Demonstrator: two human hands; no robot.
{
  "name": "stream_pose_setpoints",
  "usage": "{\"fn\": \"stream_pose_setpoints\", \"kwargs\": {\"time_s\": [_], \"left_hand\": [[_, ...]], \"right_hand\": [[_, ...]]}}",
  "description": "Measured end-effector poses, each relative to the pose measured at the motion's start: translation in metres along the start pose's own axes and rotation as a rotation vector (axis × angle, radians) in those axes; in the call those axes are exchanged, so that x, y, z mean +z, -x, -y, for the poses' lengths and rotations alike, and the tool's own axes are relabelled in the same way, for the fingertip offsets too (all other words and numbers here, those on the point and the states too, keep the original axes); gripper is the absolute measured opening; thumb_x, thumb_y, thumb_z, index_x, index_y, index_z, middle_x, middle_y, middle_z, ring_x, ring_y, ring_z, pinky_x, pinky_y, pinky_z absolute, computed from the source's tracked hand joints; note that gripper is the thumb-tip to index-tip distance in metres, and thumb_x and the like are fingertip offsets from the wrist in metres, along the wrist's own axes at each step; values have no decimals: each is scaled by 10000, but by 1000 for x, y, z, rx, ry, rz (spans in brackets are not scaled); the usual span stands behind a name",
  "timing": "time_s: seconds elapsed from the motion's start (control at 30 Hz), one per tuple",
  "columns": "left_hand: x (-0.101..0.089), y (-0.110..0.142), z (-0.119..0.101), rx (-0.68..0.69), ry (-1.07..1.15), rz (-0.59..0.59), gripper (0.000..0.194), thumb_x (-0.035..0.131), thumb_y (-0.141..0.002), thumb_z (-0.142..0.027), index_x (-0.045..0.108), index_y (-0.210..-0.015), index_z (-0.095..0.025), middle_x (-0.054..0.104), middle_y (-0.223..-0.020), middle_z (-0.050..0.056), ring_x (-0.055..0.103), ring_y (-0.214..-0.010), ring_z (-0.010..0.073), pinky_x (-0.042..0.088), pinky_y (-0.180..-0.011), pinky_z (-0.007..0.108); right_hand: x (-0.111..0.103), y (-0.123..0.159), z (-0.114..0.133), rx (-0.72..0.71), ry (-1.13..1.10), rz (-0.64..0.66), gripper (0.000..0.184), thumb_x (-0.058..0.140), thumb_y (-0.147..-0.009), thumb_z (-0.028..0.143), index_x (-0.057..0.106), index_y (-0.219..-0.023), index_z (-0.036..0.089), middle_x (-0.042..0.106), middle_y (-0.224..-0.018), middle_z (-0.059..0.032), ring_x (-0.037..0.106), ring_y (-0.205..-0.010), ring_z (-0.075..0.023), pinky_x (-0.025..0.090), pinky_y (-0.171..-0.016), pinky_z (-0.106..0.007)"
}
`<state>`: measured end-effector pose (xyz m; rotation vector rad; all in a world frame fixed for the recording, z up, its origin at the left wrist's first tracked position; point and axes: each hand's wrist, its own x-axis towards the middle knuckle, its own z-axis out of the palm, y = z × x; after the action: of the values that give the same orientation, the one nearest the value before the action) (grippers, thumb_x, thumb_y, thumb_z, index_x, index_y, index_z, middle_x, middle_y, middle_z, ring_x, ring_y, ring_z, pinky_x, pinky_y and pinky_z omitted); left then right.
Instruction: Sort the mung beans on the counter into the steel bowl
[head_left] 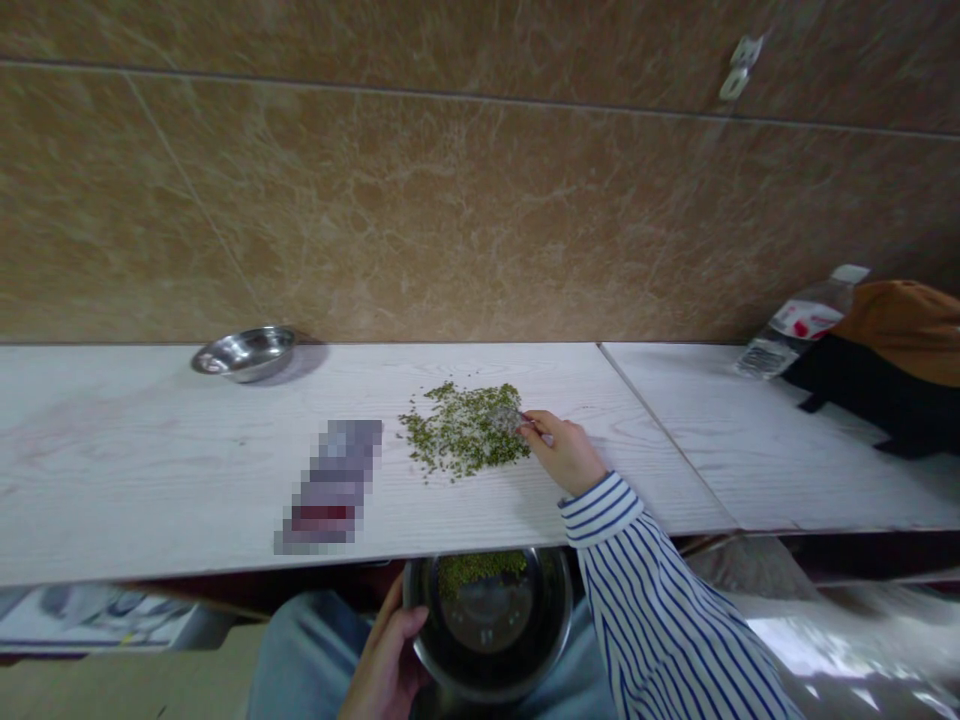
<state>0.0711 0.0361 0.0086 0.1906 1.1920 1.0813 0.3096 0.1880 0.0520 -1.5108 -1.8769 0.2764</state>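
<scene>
Small green grains, like seeds or peppercorns, lie loosely spread over the white wood-grain tabletop. Over the right side of this spread is my right hand, its fingers pinched on the thin handle of a small greyish tool. The tool's head touches or hovers over the grains; its exact kind is too blurred to tell. Below the table's front edge, my left hand grips the left rim of a round metal bowl at my lap. More green grains lie along the far side inside it.
At the back left stands a shallow metal bowl, tilted to one side. A pixelated flat object lies left of the grains. To the right are a clear plastic bottle and a brown and black bag or cloth. A tiled wall bounds the back.
</scene>
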Motion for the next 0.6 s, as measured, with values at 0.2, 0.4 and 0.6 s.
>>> {"fn": "stream_pose_setpoints", "kwargs": {"time_s": [0.2,0.4,0.6], "left_hand": [[2,1,0,13,-20,9,666,642,-634,-310,515,-1284,-241,704,-1106,53,595,-1082,272,498,-792,338],[1,0,-1,12,-37,39,632,627,-667,-306,507,-1284,-235,684,-1152,58,572,-1119,273,495,-800,341],[0,-1,1,4,-4,52,619,614,-691,-290,492,-1296,-239,665,-1188,56,556,-1145,265,489,-822,342]], "right_hand": [[2,1,2,-36,-56,26,234,529,-863,286,624,-1075,255,732,-914,-24,685,-862,-181,527,-797,-305],[4,3,1,-61,-109,68,248,521,-872,298,625,-1088,239,729,-933,-28,684,-858,-172,535,-790,-287],[5,4,2,-79,-144,83,250,529,-868,315,637,-1079,237,723,-962,-33,680,-865,-169,536,-798,-284]]}}
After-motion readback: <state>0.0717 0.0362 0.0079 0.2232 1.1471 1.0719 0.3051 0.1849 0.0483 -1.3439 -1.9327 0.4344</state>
